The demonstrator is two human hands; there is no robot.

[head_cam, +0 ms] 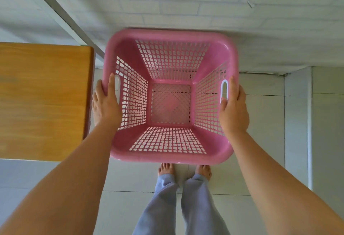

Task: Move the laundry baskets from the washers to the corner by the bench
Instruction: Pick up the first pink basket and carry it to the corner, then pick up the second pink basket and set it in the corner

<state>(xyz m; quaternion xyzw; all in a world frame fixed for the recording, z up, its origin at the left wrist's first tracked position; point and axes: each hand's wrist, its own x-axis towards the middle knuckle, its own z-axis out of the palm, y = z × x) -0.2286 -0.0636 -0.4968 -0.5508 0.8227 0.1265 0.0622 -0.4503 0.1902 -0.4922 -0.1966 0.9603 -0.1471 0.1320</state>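
Observation:
A pink plastic laundry basket (167, 35) with mesh walls hangs in the air in front of me, empty, its opening facing up. My left hand (105, 104) grips its left rim beside the left handle slot. My right hand (234, 109) grips the right rim, with fingers curled through the right handle slot. The basket is held above the tiled floor (260, 115), close to the white brick wall (186, 1). A wooden bench (42, 100) stands just left of the basket, nearly touching my left hand.
A grey metal bar (61, 14) runs diagonally down the wall toward the bench's far corner. A white tiled ledge or step (325, 123) rises at the right. My bare feet (184, 171) stand on the floor right under the basket's near edge.

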